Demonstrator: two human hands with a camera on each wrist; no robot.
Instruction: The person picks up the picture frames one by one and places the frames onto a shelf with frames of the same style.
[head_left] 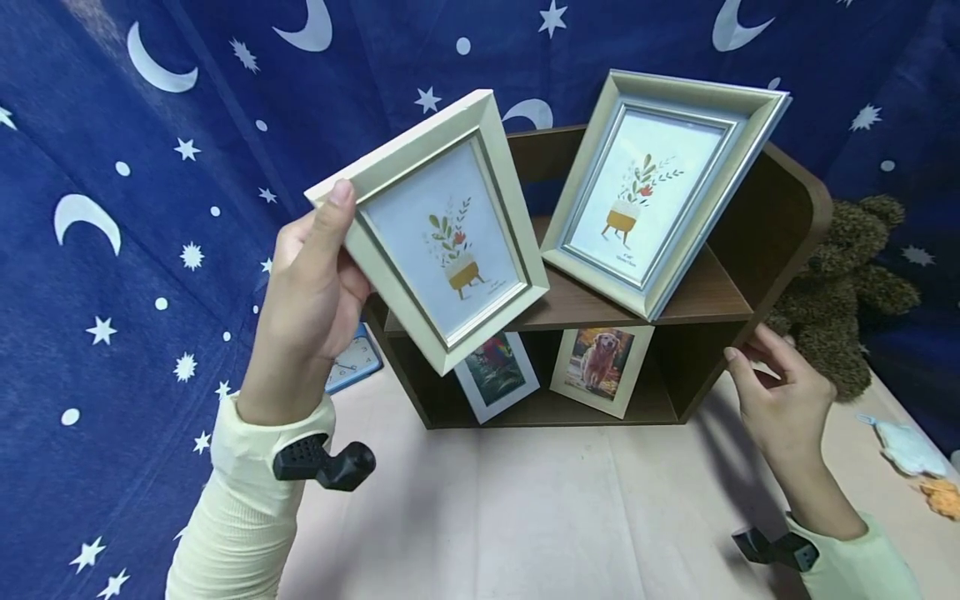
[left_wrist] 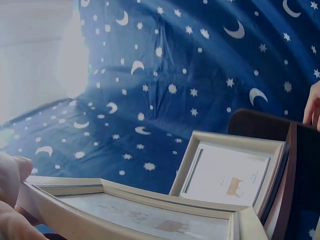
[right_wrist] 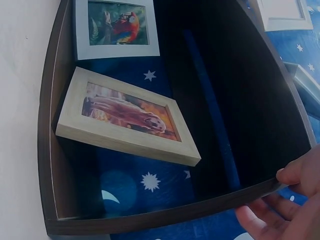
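Observation:
My left hand [head_left: 303, 292] grips a cream picture frame [head_left: 442, 242] by its left edge, thumb on the front. The frame, showing a potted-plant print, is tilted and overlaps the brown wooden shelf [head_left: 701, 296] in the head view. My right hand [head_left: 787, 400] pinches the front edge of the shelf's right side panel; in the right wrist view the thumb and fingers [right_wrist: 260, 215] lie on either side of it. A silver-and-cream frame [head_left: 633, 192] with the same print stands on the upper level. Below are a white parrot-photo frame [head_left: 497, 375] and a cream dog-photo frame [head_left: 602, 367].
A brown teddy bear [head_left: 843, 292] sits beside the shelf on the right. Small light-blue [head_left: 907, 447] and orange [head_left: 941, 497] items lie at the table's right side. A blue clock [head_left: 352, 362] is partly hidden behind my left wrist. A starry blue cloth [head_left: 420, 50] hangs behind.

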